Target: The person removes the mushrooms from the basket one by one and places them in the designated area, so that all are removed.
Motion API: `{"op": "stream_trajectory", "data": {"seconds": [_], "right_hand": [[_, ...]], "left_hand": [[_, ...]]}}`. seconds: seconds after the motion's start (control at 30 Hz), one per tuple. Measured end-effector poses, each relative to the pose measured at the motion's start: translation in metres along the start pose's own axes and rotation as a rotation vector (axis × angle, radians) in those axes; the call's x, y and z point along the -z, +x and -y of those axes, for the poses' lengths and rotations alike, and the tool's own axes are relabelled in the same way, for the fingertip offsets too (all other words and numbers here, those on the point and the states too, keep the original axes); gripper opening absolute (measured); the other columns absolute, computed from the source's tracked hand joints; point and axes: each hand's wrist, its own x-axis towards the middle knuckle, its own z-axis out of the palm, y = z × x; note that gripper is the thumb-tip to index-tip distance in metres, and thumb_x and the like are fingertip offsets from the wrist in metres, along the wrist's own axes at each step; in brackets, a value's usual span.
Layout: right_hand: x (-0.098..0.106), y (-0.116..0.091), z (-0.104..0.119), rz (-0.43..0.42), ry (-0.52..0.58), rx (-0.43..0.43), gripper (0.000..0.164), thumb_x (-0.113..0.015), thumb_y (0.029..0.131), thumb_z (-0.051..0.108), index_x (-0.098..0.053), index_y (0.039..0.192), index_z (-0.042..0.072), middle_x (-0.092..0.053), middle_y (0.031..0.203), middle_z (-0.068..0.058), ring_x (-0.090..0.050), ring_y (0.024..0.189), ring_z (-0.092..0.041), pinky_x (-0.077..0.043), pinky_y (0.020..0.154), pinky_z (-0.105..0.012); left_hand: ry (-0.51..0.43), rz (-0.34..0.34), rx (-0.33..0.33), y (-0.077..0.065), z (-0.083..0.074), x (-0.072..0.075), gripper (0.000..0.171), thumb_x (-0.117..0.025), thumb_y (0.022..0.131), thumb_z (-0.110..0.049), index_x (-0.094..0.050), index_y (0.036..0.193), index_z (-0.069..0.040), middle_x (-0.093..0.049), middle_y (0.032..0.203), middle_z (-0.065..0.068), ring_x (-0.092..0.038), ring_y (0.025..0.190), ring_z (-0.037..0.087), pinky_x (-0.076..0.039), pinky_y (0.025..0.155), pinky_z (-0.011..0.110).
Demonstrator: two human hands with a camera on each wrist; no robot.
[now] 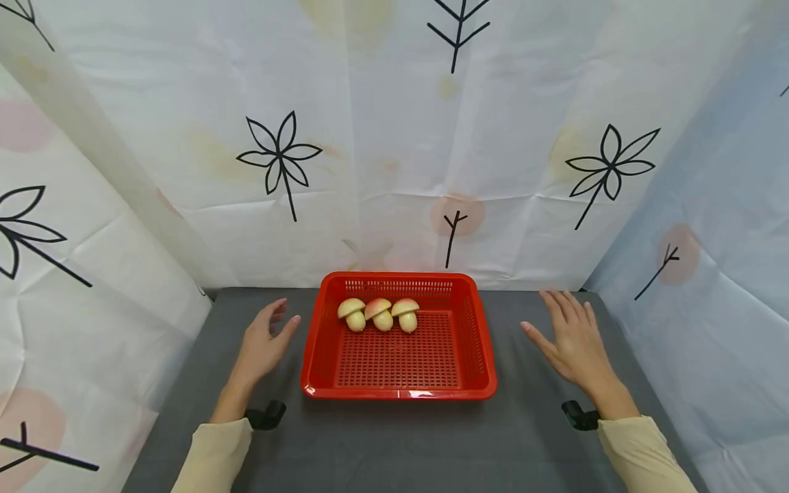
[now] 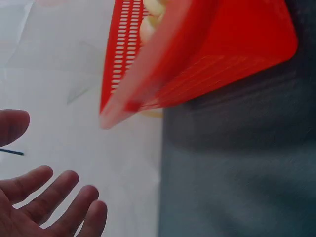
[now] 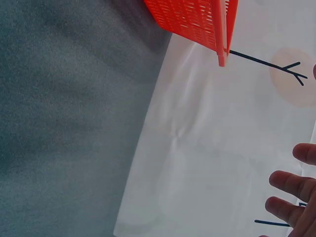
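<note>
A red plastic basket (image 1: 397, 394) with slotted walls stands on the grey table. Inside it, three toy mushrooms (image 1: 382, 320) with pale stems and yellow-pink caps lie in a row near the back left. To the basket's left is my left hand (image 1: 261, 346), apart from it, thumb spread from relaxed fingers and nothing held. On the other side my right hand (image 1: 573, 339) is held with fingers extended, also apart from the basket and holding nothing. The left wrist view shows the basket's near side and part of the mushrooms (image 2: 155, 6); in the right wrist view only a basket corner (image 3: 197, 19) appears.
Grey table (image 1: 394, 445) surface extends around the basket. White cloth (image 1: 382, 137) printed with black plant drawings hangs behind the table and along both sides. A dark wrist device (image 1: 266, 415) sits at the left wrist, another (image 1: 581, 415) at the right.
</note>
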Motion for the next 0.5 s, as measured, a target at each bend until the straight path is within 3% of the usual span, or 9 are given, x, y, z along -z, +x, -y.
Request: {"op": "stream_trajectory", "data": {"seconds": [0.33, 0.5], "right_hand": [[-0.005, -0.006, 0.005, -0.006, 0.026, 0.013, 0.073, -0.067, 0.097, 0.041, -0.042, 0.149, -0.003, -0.042, 0.146, -0.031, -0.034, 0.136, -0.052, -0.019, 0.113, -0.071], [-0.007, -0.006, 0.006, 0.002, 0.029, 0.017, 0.071, -0.067, 0.097, 0.041, -0.043, 0.148, -0.004, -0.044, 0.142, -0.032, -0.037, 0.133, -0.052, -0.021, 0.112, -0.071]], "left_hand": [[-0.355, 0.115, 0.242, -0.008, 0.023, -0.025, 0.061, -0.058, 0.105, -0.034, -0.039, 0.151, 0.001, -0.050, 0.145, 0.024, -0.053, 0.130, 0.036, -0.047, 0.105, 0.047], [-0.465, 0.156, 0.322, -0.008, 0.031, -0.038, 0.060, -0.061, 0.103, -0.034, -0.043, 0.149, 0.001, -0.053, 0.143, 0.023, -0.057, 0.124, 0.032, -0.051, 0.102, 0.041]]}}
